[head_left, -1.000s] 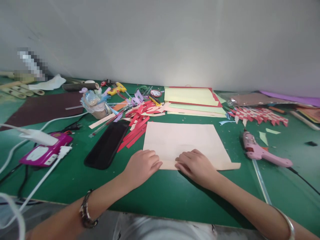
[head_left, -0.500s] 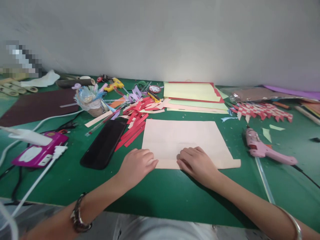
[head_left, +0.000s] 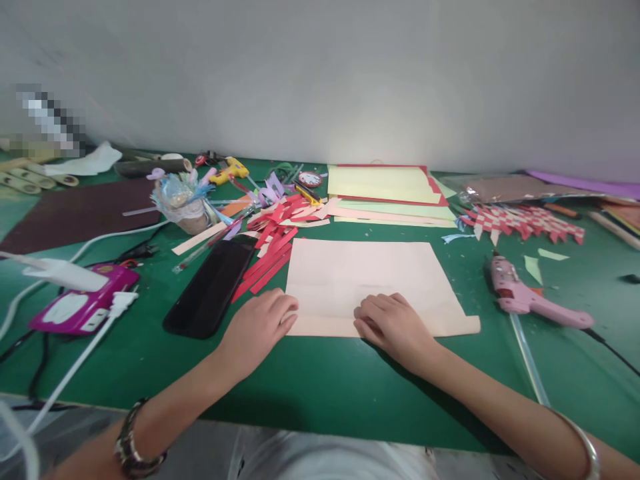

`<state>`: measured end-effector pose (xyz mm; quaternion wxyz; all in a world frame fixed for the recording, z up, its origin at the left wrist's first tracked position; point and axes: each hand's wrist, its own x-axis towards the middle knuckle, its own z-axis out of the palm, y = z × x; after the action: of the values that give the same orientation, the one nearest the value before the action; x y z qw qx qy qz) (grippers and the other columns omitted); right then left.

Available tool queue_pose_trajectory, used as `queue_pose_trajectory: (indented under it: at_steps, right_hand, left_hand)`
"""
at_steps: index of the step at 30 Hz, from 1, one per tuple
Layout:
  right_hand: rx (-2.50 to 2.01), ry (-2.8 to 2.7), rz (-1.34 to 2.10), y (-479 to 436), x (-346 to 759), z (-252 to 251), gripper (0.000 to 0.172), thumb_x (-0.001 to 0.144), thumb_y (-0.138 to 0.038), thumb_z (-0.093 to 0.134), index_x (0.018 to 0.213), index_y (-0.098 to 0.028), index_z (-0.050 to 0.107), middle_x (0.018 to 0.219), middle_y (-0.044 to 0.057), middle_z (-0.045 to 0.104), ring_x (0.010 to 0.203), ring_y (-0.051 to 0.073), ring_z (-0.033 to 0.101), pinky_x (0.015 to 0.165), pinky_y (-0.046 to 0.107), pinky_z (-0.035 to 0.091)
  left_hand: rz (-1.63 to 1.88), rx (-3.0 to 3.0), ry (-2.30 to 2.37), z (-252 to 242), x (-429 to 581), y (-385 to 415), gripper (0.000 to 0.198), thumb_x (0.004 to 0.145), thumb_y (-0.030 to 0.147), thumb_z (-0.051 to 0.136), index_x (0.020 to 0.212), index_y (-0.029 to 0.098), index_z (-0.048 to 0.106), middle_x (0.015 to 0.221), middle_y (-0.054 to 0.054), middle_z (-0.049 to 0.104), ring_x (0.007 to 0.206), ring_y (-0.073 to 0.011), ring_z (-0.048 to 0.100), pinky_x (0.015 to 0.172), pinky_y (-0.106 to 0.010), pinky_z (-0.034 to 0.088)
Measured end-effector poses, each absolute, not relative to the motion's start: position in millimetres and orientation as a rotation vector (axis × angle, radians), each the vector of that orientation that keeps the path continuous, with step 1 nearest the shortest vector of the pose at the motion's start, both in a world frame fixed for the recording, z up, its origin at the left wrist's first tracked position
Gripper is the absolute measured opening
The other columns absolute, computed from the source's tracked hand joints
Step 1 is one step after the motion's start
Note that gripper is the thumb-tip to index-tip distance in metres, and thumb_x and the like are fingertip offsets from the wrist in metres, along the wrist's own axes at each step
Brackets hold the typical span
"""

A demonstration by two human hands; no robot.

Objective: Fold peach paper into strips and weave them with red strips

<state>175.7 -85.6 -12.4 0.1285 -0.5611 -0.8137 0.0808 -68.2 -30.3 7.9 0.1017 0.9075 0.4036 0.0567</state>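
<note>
A pale pink sheet of paper [head_left: 370, 273] lies on the green table [head_left: 320, 380], with its near edge folded up into a narrow strip. My left hand [head_left: 257, 327] rests at the strip's left end, fingers curled and pressing down on the fold. Near the middle of the strip, my right hand [head_left: 393, 327] presses the paper with its fingers bent and together. Neither hand lifts the sheet.
A black phone [head_left: 213, 287] and red paper strips [head_left: 270, 257] lie left of the sheet. A pink glue gun [head_left: 525, 297] lies to the right, a woven red-and-white piece [head_left: 523, 223] behind it. Stacked coloured sheets [head_left: 385, 193], a cup of scraps [head_left: 183, 200] and a magenta power strip [head_left: 83, 303] stand around.
My left hand has slid left along the folded edge, from near the middle to the sheet's left end. My right hand has stayed in place.
</note>
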Motion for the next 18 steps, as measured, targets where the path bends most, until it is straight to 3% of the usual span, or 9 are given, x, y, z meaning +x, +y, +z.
queue_pose_trajectory:
  at_steps: [4, 7, 12, 18]
  right_hand:
    - [-1.617, -2.371, 0.203, -85, 174, -13, 0.014, 0.081, -0.016, 0.046, 0.069, -0.019, 0.052, 0.066, -0.003, 0.057, 0.064, 0.012, 0.051, 0.063, 0.027, 0.025]
    - [-1.594, -2.381, 0.182, -84, 174, -13, 0.012, 0.081, -0.017, 0.047, 0.07, -0.019, 0.052, 0.066, -0.003, 0.057, 0.066, 0.012, 0.052, 0.063, 0.027, 0.025]
    - [-1.581, -2.387, 0.191, -84, 175, -15, 0.011, 0.081, -0.017, 0.048, 0.071, -0.019, 0.051, 0.067, -0.002, 0.057, 0.067, 0.013, 0.052, 0.064, 0.027, 0.025]
    - [-1.582, -2.379, 0.212, -84, 175, -14, 0.011, 0.082, -0.018, 0.049, 0.071, -0.02, 0.052, 0.068, -0.003, 0.058, 0.068, 0.013, 0.052, 0.064, 0.027, 0.025]
  left_hand:
    - [0.165, 2.89, 0.834, 8, -58, -40, 0.026, 0.092, 0.018, 0.035, 0.109, 0.02, 0.055, 0.119, -0.009, 0.053, 0.107, -0.0225, 0.049, 0.089, -0.037, 0.038]
    - [0.038, 2.869, 0.569, 10, -47, -49, 0.041, 0.09, 0.034, 0.044, 0.13, 0.026, 0.04, 0.141, -0.006, 0.035, 0.127, -0.0241, 0.033, 0.103, -0.042, 0.026]
    - [-0.069, 2.753, 0.531, 10, -41, -52, 0.06, 0.086, 0.055, 0.04, 0.139, 0.031, 0.025, 0.147, -0.004, 0.019, 0.134, -0.025, 0.018, 0.108, -0.046, 0.016]
    - [-0.048, 2.692, 0.538, 8, -48, -50, 0.067, 0.083, 0.06, 0.042, 0.14, 0.032, 0.021, 0.147, -0.002, 0.017, 0.134, -0.0265, 0.018, 0.108, -0.048, 0.011]
